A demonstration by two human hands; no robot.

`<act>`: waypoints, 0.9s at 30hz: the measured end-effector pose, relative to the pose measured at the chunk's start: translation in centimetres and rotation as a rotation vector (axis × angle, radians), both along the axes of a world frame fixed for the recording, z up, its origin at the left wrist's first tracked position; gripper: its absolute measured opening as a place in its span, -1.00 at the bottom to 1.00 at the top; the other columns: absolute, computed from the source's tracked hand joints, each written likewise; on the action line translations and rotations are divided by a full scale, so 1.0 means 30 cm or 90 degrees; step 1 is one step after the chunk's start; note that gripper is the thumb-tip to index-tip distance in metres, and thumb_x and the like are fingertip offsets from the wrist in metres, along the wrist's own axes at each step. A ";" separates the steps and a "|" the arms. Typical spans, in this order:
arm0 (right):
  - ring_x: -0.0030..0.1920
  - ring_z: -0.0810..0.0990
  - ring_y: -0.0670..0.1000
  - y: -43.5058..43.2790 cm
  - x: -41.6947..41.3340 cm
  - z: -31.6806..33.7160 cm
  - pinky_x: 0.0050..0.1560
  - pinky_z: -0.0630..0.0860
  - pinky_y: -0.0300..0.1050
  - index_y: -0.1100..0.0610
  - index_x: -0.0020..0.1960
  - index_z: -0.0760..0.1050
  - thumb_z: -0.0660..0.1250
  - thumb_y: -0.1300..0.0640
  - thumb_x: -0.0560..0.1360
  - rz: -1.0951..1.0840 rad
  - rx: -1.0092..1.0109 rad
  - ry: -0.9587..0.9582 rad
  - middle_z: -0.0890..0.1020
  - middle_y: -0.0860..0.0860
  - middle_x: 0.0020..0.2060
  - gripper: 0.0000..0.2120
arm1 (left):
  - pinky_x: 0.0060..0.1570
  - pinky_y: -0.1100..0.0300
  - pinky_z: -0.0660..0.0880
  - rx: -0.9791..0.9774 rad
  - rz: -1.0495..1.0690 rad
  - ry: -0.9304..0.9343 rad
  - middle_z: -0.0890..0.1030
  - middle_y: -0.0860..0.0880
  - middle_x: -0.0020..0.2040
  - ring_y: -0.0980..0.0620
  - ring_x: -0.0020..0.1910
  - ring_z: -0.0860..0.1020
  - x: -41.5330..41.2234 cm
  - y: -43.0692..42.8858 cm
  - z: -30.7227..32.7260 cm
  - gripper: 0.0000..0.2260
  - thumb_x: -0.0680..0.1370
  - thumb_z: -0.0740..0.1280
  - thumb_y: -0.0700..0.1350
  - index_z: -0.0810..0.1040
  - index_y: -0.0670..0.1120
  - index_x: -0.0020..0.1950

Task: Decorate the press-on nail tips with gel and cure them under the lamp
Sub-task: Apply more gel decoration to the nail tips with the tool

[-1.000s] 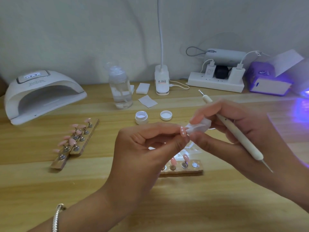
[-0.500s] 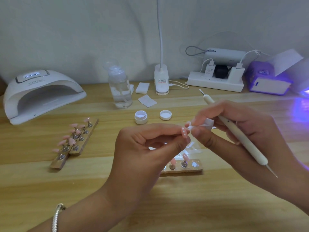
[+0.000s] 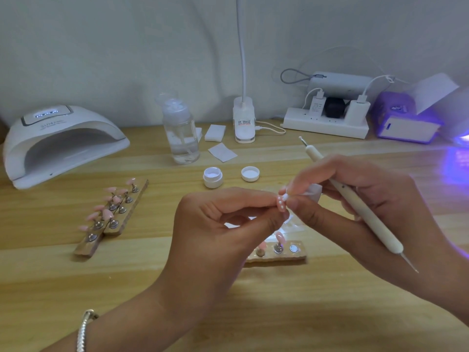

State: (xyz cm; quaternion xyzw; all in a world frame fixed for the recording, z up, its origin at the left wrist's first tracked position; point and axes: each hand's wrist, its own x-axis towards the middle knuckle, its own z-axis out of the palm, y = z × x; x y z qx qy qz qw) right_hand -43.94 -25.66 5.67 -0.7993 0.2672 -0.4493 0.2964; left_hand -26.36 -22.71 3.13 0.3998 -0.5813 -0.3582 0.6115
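My left hand pinches a pink nail tip with white dots, held up over the table. My right hand pinches a small white wipe against that tip and also grips a white dotting pen that slants across the palm. Beneath my hands lies a wooden holder with two pink tips on pegs. An open gel jar and its lid stand behind. The white curing lamp sits at the far left.
Two more wooden holders with several pink tips lie at the left. A clear pump bottle, wipe pads, a desk-lamp base, a power strip and a purple lit lamp line the back.
My right hand has drawn the wipe in tighter against the nail tip; less of the wipe shows. The pen has shifted slightly with the hand. My left hand stays put.
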 end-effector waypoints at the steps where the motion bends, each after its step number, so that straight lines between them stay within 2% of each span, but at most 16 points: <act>1: -0.20 0.62 -0.17 -0.007 -0.001 -0.011 -0.16 0.41 -0.50 0.04 -0.12 0.61 0.50 0.09 0.47 -0.039 -0.020 0.015 0.68 -0.06 -0.23 -0.92 | -0.31 0.07 0.61 0.000 0.001 -0.002 0.74 -0.05 -0.19 -0.23 -0.22 0.68 0.000 -0.001 -0.001 -0.84 0.38 0.51 -0.26 0.75 -0.02 -0.14; 3: -0.18 0.64 -0.15 -0.008 -0.003 -0.022 -0.15 0.40 -0.50 0.04 -0.10 0.60 0.46 0.10 0.49 -0.063 -0.045 0.022 0.68 -0.06 -0.21 -0.95 | -0.31 0.08 0.61 -0.001 0.005 0.000 0.74 -0.07 -0.20 -0.26 -0.23 0.67 -0.001 0.000 -0.002 -0.84 0.37 0.51 -0.26 0.75 -0.02 -0.15; 4: -0.15 0.66 -0.11 -0.010 -0.006 -0.025 -0.12 0.46 -0.44 0.02 -0.10 0.60 0.46 0.07 0.50 -0.063 -0.043 0.011 0.68 -0.05 -0.20 -0.95 | -0.29 0.05 0.61 0.000 0.003 0.002 0.74 -0.08 -0.20 -0.28 -0.22 0.67 -0.001 0.000 -0.002 -0.84 0.37 0.51 -0.26 0.75 -0.01 -0.16; 6: -0.11 0.69 -0.02 -0.013 -0.009 -0.026 -0.03 0.59 -0.13 0.00 -0.09 0.61 0.45 0.02 0.49 -0.056 -0.020 0.007 0.69 -0.01 -0.17 -0.93 | -0.26 0.03 0.62 0.000 0.000 0.002 0.74 -0.06 -0.19 -0.28 -0.21 0.67 0.000 0.001 -0.001 -0.85 0.37 0.52 -0.24 0.75 0.00 -0.16; 8: -0.09 0.70 0.02 -0.012 -0.011 -0.025 0.00 0.60 0.00 0.00 -0.08 0.61 0.45 0.03 0.48 -0.052 -0.022 0.018 0.70 0.02 -0.15 -0.94 | -0.25 0.06 0.62 0.000 0.002 -0.002 0.74 -0.02 -0.20 -0.23 -0.21 0.68 0.000 0.002 0.002 -0.84 0.37 0.52 -0.24 0.75 0.02 -0.16; 9: -0.09 0.70 0.02 -0.010 -0.009 -0.023 -0.01 0.60 -0.04 0.00 -0.09 0.61 0.45 0.03 0.47 -0.049 -0.020 0.018 0.70 0.02 -0.15 -0.93 | -0.27 0.09 0.62 0.002 0.004 -0.002 0.74 -0.02 -0.20 -0.21 -0.22 0.69 -0.001 0.002 0.003 -0.84 0.37 0.52 -0.24 0.75 0.02 -0.16; 12: -0.13 0.68 -0.05 -0.008 -0.006 -0.019 -0.07 0.51 -0.34 -0.01 -0.10 0.60 0.44 0.02 0.47 -0.051 -0.010 0.009 0.69 -0.02 -0.18 -0.93 | -0.34 0.17 0.58 0.007 0.007 0.003 0.74 -0.04 -0.23 -0.11 -0.27 0.69 -0.002 0.004 0.004 -0.84 0.36 0.51 -0.25 0.75 0.01 -0.18; 16: -0.10 0.69 -0.02 -0.010 -0.005 -0.022 0.05 0.59 -0.16 0.02 -0.09 0.61 0.46 0.04 0.48 -0.044 0.000 0.004 0.69 -0.03 -0.18 -0.93 | -0.35 0.16 0.59 0.007 0.005 -0.004 0.74 -0.04 -0.23 -0.11 -0.27 0.69 -0.001 0.005 0.003 -0.84 0.35 0.51 -0.25 0.75 0.01 -0.18; 19: -0.11 0.68 -0.03 -0.009 -0.006 -0.018 0.01 0.57 -0.24 -0.01 -0.09 0.62 0.46 0.00 0.48 -0.047 -0.011 0.020 0.69 -0.04 -0.18 -0.92 | -0.33 0.20 0.57 0.005 0.006 -0.011 0.73 -0.02 -0.24 0.01 -0.29 0.68 0.001 0.004 0.002 -0.83 0.36 0.52 -0.24 0.75 0.04 -0.18; 23: -0.13 0.68 -0.03 -0.009 -0.008 -0.020 0.00 0.58 -0.16 -0.04 -0.08 0.62 0.43 0.00 0.47 -0.046 -0.011 0.020 0.68 -0.02 -0.18 -0.94 | -0.36 0.26 0.53 0.000 0.006 -0.008 0.73 -0.01 -0.25 0.09 -0.33 0.65 -0.001 0.003 0.002 -0.83 0.36 0.52 -0.25 0.75 0.04 -0.18; 27: -0.11 0.69 -0.04 -0.008 -0.009 -0.018 -0.02 0.55 -0.28 -0.04 -0.09 0.61 0.46 0.04 0.47 -0.041 -0.019 0.028 0.69 -0.03 -0.18 -0.95 | -0.38 0.25 0.52 0.001 0.006 -0.005 0.73 -0.01 -0.24 0.03 -0.31 0.68 -0.002 0.001 0.002 -0.83 0.37 0.51 -0.25 0.75 0.02 -0.18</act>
